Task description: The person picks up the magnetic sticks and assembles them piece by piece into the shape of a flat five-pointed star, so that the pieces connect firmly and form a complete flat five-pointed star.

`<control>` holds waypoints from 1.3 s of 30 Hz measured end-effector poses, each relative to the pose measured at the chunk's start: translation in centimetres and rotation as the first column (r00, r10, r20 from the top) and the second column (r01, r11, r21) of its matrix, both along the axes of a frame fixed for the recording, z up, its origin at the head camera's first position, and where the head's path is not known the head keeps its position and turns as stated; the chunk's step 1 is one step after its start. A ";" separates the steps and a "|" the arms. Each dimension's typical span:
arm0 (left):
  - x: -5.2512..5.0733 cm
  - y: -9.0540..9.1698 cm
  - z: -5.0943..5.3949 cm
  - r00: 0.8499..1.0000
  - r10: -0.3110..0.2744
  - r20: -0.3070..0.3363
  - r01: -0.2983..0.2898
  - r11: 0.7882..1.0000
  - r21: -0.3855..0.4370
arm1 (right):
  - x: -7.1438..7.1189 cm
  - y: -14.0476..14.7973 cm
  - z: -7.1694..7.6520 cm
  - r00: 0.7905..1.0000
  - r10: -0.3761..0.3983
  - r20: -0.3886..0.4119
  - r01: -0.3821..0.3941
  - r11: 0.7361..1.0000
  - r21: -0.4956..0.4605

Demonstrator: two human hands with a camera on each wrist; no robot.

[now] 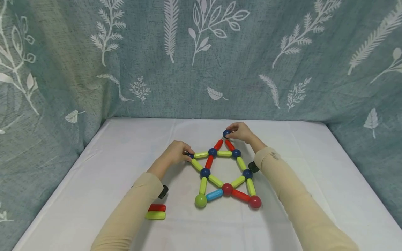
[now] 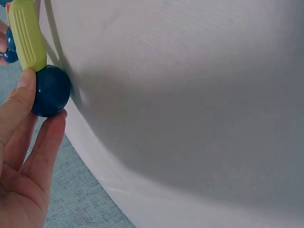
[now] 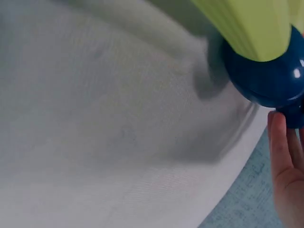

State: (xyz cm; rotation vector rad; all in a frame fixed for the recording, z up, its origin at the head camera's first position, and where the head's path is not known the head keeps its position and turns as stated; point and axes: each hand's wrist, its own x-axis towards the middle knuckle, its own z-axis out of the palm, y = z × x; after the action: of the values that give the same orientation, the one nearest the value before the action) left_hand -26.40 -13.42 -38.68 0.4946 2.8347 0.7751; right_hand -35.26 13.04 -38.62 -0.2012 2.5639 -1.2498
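My left hand (image 1: 175,152) pinches a dark blue ball (image 2: 51,91) at the left corner of a magnetic stick-and-ball star. In the left wrist view, a yellow-green stick (image 2: 27,35) joins that ball. At the far tip, my right hand (image 1: 240,132) holds another dark blue ball (image 1: 226,133) between thumb and fingers. Just below it, two red sticks (image 1: 230,145) slant toward the ball; whether they touch it I cannot tell. Nearer to me stand a large red ball (image 1: 227,189), a second red ball (image 1: 254,202), a green ball (image 1: 201,201) and a light blue stick (image 1: 215,195).
Beside my left forearm lie a spare red stick (image 1: 157,207) and a spare yellow-green stick (image 1: 155,215). A white cloth covers the table (image 1: 307,164). Behind its far edge hangs a teal curtain (image 1: 238,94) with white leaf prints.
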 end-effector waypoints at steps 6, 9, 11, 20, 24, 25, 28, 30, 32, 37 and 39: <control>-0.1 0.0 -0.1 1.000 -0.007 0.014 0.007 1.000 0.009 | 0.1 -0.7 -0.1 0.998 0.035 0.046 -0.036 0.999 0.021; -0.2 0.0 -0.1 1.000 -0.007 0.015 0.007 1.000 0.008 | 0.1 -0.9 -0.1 0.996 0.059 0.074 -0.062 0.998 0.034; -0.2 0.0 -0.2 1.000 -0.007 0.015 0.006 1.000 0.010 | 0.1 -1.0 -0.1 0.995 0.065 0.079 -0.069 0.996 0.047; -0.3 0.2 0.0 1.000 -0.011 0.020 0.011 1.000 0.001 | 0.7 -0.5 0.5 0.983 0.117 0.142 -0.129 0.989 0.075; -0.4 0.1 0.0 0.999 -0.012 0.030 0.012 1.000 0.003 | 1.4 0.3 0.8 0.976 0.160 0.146 -0.172 0.982 0.077; -0.5 0.1 0.0 0.999 -0.010 0.030 0.010 1.000 0.003 | 1.8 0.5 0.9 0.975 0.174 0.141 -0.185 0.980 0.069; -0.5 0.0 0.0 0.999 -0.006 0.032 0.006 1.000 0.010 | 3.1 1.6 1.2 0.968 0.229 0.106 -0.234 0.971 0.040; -0.5 0.1 0.0 0.999 -0.012 0.035 0.012 1.000 0.014 | 4.3 2.6 1.4 0.964 0.253 0.083 -0.254 0.967 0.012; -0.6 0.1 0.0 0.999 -0.023 0.034 0.023 1.000 0.012 | 5.6 3.7 1.4 0.963 0.266 0.047 -0.267 0.964 0.004; -0.5 0.1 0.1 0.999 -0.037 0.024 0.038 0.999 -0.017 | 9.5 6.0 1.3 0.964 0.264 0.016 -0.264 0.964 -0.024; -0.5 0.1 0.1 0.999 -0.037 0.026 0.038 0.999 -0.023 | 11.1 6.7 1.2 0.961 0.275 0.016 -0.275 0.961 -0.029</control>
State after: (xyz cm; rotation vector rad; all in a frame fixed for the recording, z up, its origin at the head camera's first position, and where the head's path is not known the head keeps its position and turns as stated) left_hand -26.94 -13.36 -38.61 0.5288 2.7997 0.7349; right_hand -24.16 19.72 -37.46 -0.5284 2.4005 -1.1732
